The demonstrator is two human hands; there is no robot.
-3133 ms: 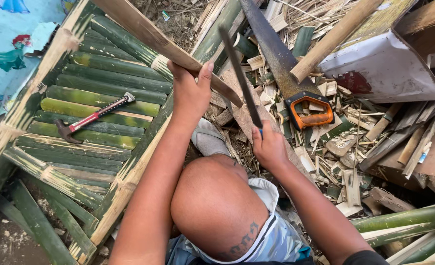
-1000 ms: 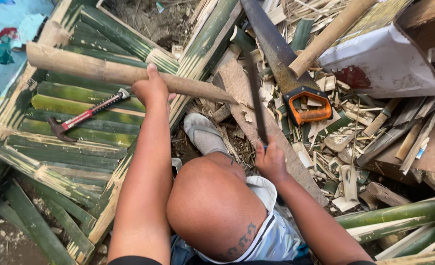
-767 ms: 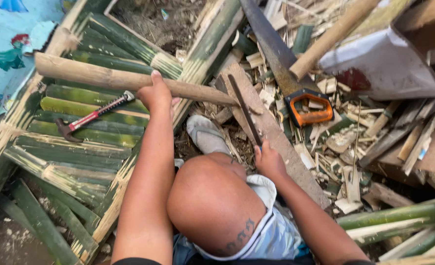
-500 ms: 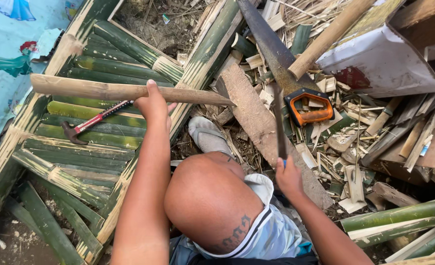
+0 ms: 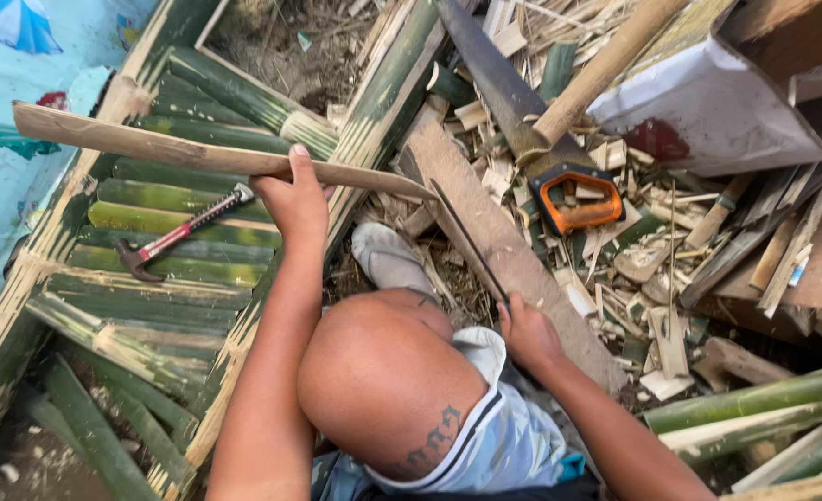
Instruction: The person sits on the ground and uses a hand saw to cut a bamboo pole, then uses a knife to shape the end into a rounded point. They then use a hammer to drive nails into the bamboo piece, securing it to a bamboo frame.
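The split bamboo strip (image 5: 197, 153) lies nearly level across the upper left, running from about nine o'clock toward the centre, its tapered end reaching the top of the wooden plank (image 5: 503, 246). The left hand (image 5: 292, 199) closes around the strip from below near its right-hand third, fingers curled over the top edge, thumb side toward the body. The right hand (image 5: 527, 332) sits at about four o'clock from the left one, wrapped tight on the handle of a long dark blade (image 5: 466, 239); the blade rises toward eleven o'clock and its tip meets the strip's tapered end. Whether the edge bites into the strip cannot be told from here.

Under the strip, a panel of green bamboo slats (image 5: 170, 241) fills the left side, and a red-handled claw hammer (image 5: 184, 232) rests on it, just at eight o'clock from the left hand. A grey shoe (image 5: 392, 260) shows between the two arms, beside the plank. At one o'clock from the right hand, a handsaw with an orange grip (image 5: 573, 195) lies among pale bamboo offcuts (image 5: 652, 297). A round pole (image 5: 605, 65) crosses above the saw toward the top right. Whole green bamboo stems (image 5: 754, 399) lie at the lower right.
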